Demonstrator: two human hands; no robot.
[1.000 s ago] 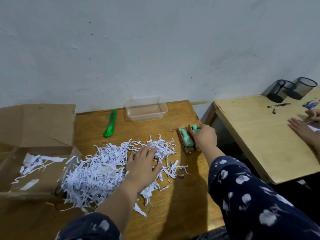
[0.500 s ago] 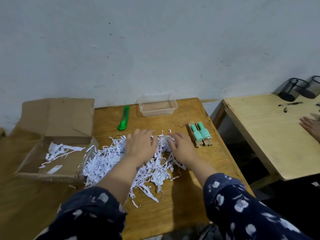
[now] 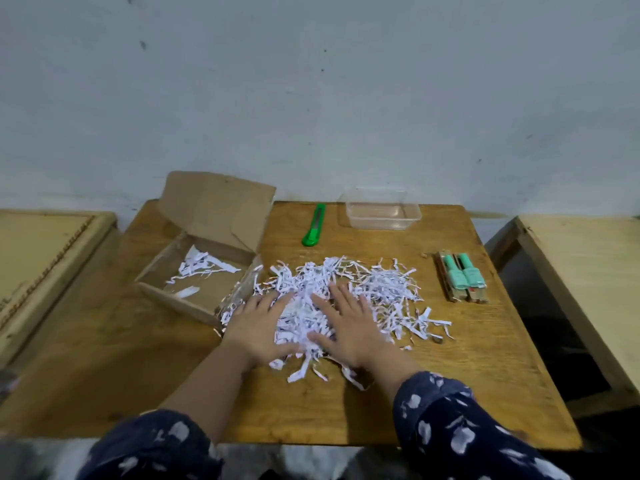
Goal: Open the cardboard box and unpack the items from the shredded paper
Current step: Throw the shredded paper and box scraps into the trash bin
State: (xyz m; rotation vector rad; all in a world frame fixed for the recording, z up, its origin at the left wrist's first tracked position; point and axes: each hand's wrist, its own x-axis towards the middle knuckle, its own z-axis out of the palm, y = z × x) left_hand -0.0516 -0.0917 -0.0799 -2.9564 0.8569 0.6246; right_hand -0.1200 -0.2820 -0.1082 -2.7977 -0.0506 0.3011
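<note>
A pile of white shredded paper [image 3: 377, 289] lies spread on the wooden table [image 3: 485, 375]. My left hand [image 3: 258, 329] rests flat on the pile's left part, and my right hand [image 3: 349, 327] lies flat on its middle, fingers spread. The open cardboard box [image 3: 204, 271] sits to the left with a few paper strips inside, its flap raised. Two small packs with mint-green bottles [image 3: 464, 280] lie side by side at the right of the pile.
A green utility knife [image 3: 314, 229] and an empty clear plastic container [image 3: 381, 213] sit near the table's back edge by the wall. A pale wooden table [image 3: 588, 271] stands to the right across a gap, another [image 3: 38, 254] to the left.
My right hand left the mint-green packs and came onto the paper pile. Both hands have slid nearer to me over the shreds. The view has swung left and back.
</note>
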